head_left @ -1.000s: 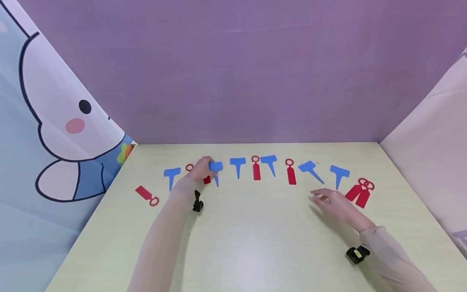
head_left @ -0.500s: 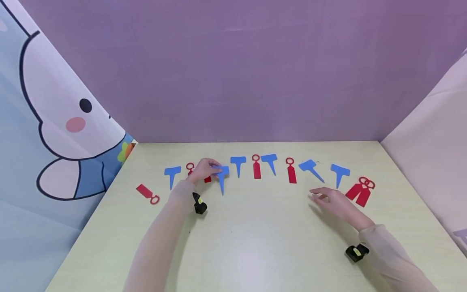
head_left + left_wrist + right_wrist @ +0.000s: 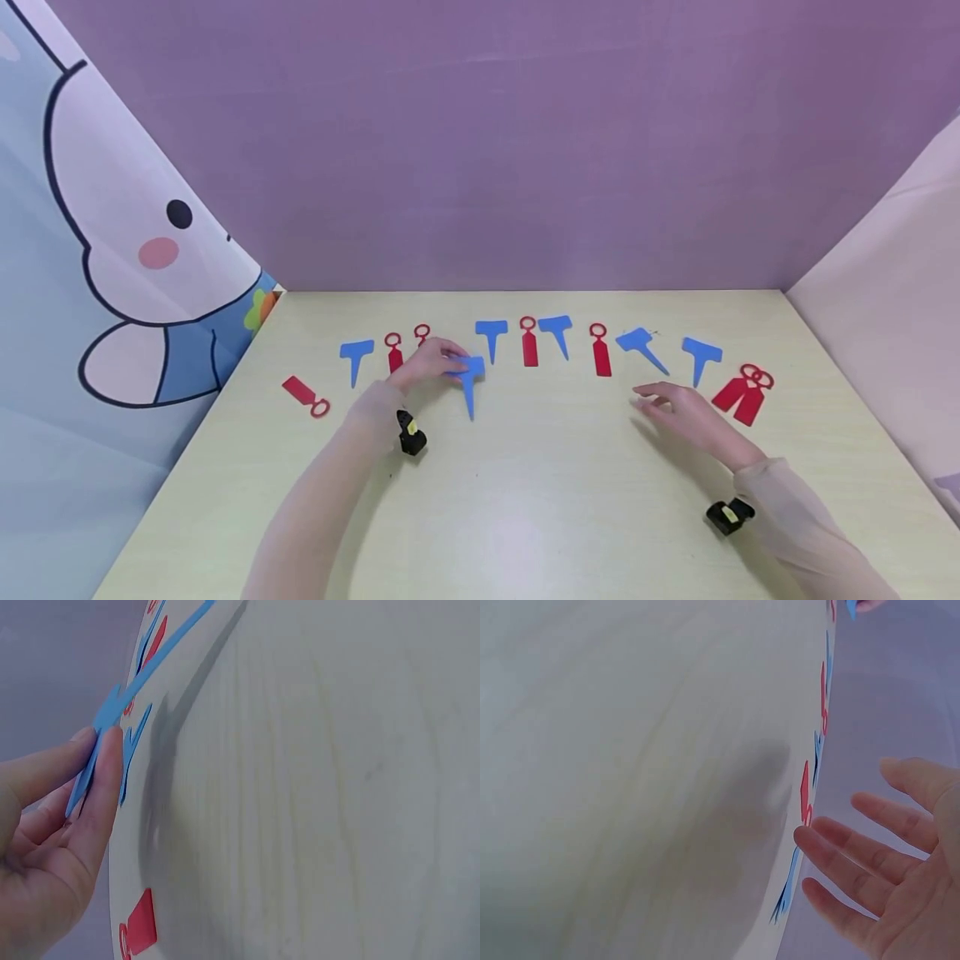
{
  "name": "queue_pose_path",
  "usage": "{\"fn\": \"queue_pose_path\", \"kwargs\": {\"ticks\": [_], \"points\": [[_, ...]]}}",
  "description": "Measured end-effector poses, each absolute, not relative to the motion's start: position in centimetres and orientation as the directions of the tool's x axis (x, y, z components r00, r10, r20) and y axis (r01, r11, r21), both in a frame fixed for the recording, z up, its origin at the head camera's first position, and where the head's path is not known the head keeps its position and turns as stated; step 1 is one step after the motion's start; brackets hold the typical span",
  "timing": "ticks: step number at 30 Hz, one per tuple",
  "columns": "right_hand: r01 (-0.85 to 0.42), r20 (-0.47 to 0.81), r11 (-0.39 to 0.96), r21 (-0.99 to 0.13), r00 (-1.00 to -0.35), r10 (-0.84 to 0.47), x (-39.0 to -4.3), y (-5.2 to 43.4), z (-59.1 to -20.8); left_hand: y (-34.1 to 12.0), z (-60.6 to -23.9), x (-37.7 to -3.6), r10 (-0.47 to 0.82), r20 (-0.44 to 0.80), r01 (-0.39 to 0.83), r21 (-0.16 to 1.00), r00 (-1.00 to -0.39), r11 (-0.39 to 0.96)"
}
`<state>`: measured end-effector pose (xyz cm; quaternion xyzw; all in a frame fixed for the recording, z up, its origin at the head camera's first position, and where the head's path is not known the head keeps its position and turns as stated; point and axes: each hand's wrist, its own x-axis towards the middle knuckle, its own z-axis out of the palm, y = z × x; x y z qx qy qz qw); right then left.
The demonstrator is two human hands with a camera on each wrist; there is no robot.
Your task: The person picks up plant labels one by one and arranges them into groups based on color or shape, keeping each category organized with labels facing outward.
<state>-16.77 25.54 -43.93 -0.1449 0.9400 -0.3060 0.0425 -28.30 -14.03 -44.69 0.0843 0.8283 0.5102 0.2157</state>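
In the head view my left hand pinches a blue T-shaped plant label by its wide head, and the pointed stem hangs toward me. The left wrist view has the thumb on one face of that blue plant label and fingers on the other; its shadow falls on the table apart from it. Over the right part of the table hovers my right hand, holding nothing. Its fingers are spread and relaxed in the right wrist view. A blue label lies just beyond the right hand, and two red ring-topped tags overlap to its right.
Along the table's far side lie more blue labels and red ring-topped tags in a loose row. One red tag lies slanted at the left. A purple wall stands behind the pale table.
My left hand has drawn the pinched blue label rightward and nearer, away from the row, uncovering the red tags behind it. The right hand has barely moved.
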Motion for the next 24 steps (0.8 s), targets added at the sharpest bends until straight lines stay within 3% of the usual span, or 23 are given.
{"fn": "queue_pose_path", "kwargs": {"ticks": [11,24], "points": [[-0.242,-0.003,0.774,-0.585,-0.954,-0.3,-17.1,25.3,-44.1,-12.4,-44.9,-27.5,0.422,-0.293,-0.085,0.89,-0.858,0.447],[-0.244,-0.003,0.77,-0.59,-0.953,-0.304,-17.2,25.0,-44.2,-12.0,-45.3,-27.1,0.406,-0.331,-0.102,0.865,-0.852,0.492]]}}
